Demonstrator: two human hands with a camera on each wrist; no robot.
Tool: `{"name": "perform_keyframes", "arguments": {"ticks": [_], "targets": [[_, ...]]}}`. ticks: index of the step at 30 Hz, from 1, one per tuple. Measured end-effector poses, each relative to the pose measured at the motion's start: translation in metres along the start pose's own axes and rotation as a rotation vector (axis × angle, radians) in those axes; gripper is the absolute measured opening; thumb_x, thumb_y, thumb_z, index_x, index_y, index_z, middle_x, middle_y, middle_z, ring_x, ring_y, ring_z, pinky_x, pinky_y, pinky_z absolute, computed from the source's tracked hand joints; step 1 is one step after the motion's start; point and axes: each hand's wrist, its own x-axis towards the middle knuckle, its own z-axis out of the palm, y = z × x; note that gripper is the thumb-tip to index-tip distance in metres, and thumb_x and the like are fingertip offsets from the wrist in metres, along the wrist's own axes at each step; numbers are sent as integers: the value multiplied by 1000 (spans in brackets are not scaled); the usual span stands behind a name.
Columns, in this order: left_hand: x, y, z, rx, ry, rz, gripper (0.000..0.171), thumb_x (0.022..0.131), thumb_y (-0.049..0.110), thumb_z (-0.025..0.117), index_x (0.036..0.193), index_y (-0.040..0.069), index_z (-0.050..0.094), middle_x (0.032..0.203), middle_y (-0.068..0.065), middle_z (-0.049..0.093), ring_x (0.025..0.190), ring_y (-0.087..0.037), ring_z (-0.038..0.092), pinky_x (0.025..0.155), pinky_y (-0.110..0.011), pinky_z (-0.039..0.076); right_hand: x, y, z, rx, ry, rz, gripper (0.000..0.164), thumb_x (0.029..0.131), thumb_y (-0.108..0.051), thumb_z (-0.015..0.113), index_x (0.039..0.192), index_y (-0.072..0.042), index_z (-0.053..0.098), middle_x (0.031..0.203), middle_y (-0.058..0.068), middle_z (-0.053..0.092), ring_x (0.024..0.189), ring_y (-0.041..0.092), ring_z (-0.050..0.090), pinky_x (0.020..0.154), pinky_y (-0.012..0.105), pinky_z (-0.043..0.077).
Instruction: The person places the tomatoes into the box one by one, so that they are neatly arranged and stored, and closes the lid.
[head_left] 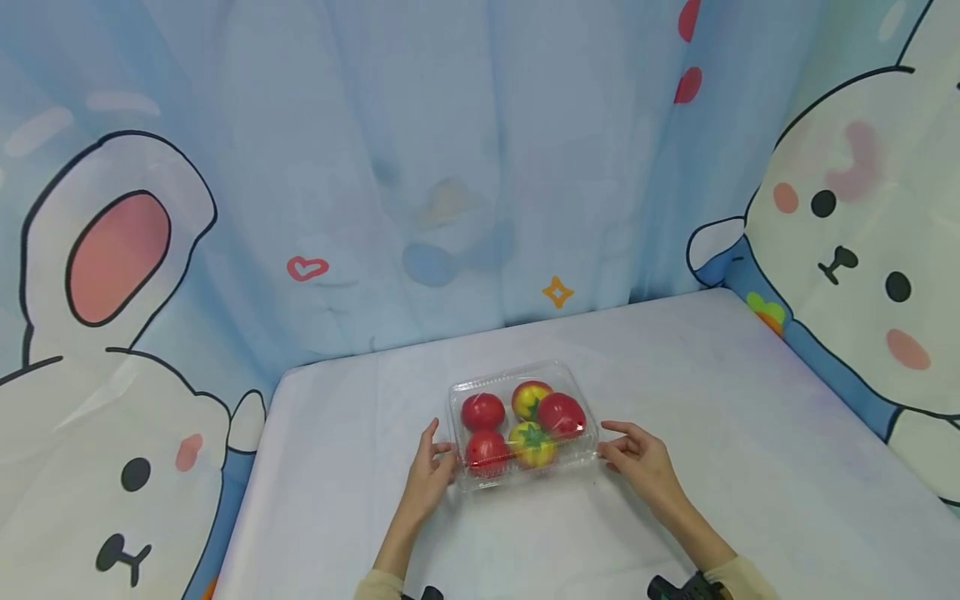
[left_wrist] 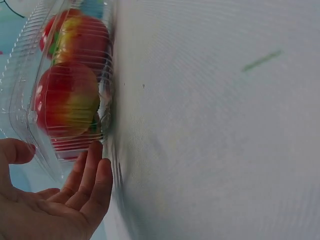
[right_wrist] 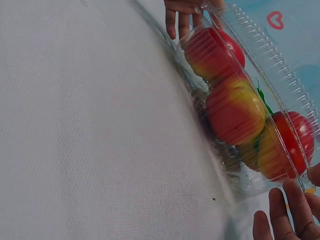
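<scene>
A clear plastic clamshell box (head_left: 576, 455) lies on the white table with its ribbed lid over several tomatoes. Some are red, like the tomato (head_left: 483, 412) at the back left; a yellow tomato (head_left: 534, 447) at the front shows a green star-shaped top. At the box's left end is my left hand (head_left: 431, 473), its nearly straight fingers (left_wrist: 89, 185) at the lower side and its thumb by the rim. My right hand (head_left: 643, 467) is at the opposite end, with extended fingertips (right_wrist: 292, 187) right at the box's corner.
A white cloth covers the table (head_left: 735, 400). Behind it hangs a blue curtain (head_left: 450, 167) printed with cartoon bears. Dark wrist devices (head_left: 686, 588) sit at the cuffs of pale yellow sleeves (head_left: 738, 579).
</scene>
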Motion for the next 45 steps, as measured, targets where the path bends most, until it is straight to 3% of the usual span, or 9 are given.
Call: {"name": "perform_keyframes", "arguments": {"ticks": [6,12,17,23,26,31,35,39,45], "targets": [[3,3,0,61,-13,-9,57,100,12,48,150,-5,27,76,0,56,62,-8,53,55,-22,47,5,-5,0,4,-16,-8,44,93,-8,67,131,6,54,91,17,70,83,16,69,74,26,58],[2,7,1,61,-41,-11,54,101,10,46,150,-3,29,61,3,44,52,-6,42,50,-20,38,6,-3,-1,15,-32,28,43,93,-9,66,132,5,54,91,17,70,84,18,68,75,27,59],[-5,5,4,58,-66,-38,59,98,4,45,151,-6,21,61,2,45,51,-4,40,49,-17,37,2,2,-2,67,-47,113,45,92,-6,66,133,7,52,89,15,70,83,16,68,75,27,59],[-19,28,0,11,-95,12,62,94,-1,46,149,-11,18,65,-1,49,54,-4,43,55,-17,40,1,3,-3,130,-54,119,47,91,-3,66,134,9,50,86,13,69,81,13,67,76,29,59],[-21,31,-2,-3,-119,30,67,92,-2,48,150,-10,15,68,-1,51,57,-5,45,57,-18,41,2,2,-3,147,-55,112,48,91,-2,66,135,9,50,84,13,68,80,13,66,76,30,59],[-14,13,-3,5,-135,21,76,87,-4,53,152,-7,14,76,-4,56,66,-9,52,63,-19,45,4,3,-4,151,-43,106,48,90,-1,67,134,9,50,82,11,68,79,12,65,75,29,59],[-10,-1,-3,-1,-123,59,80,83,-5,56,152,-7,16,83,-6,58,73,-9,57,72,-20,49,5,3,-4,153,-37,95,49,89,0,67,134,9,50,80,11,68,78,12,65,75,29,59],[-7,-5,-2,-15,-100,67,81,82,-3,59,152,-4,19,85,-5,59,76,-9,59,77,-20,49,4,2,-4,167,-40,76,50,89,0,68,135,9,49,79,11,68,77,11,64,75,28,59],[-6,-8,0,-24,-68,55,75,84,-2,57,152,-3,23,85,-5,59,73,-8,57,76,-18,48,4,2,-4,181,-47,57,52,88,2,68,136,10,48,78,11,68,76,10,65,73,27,58]]}}
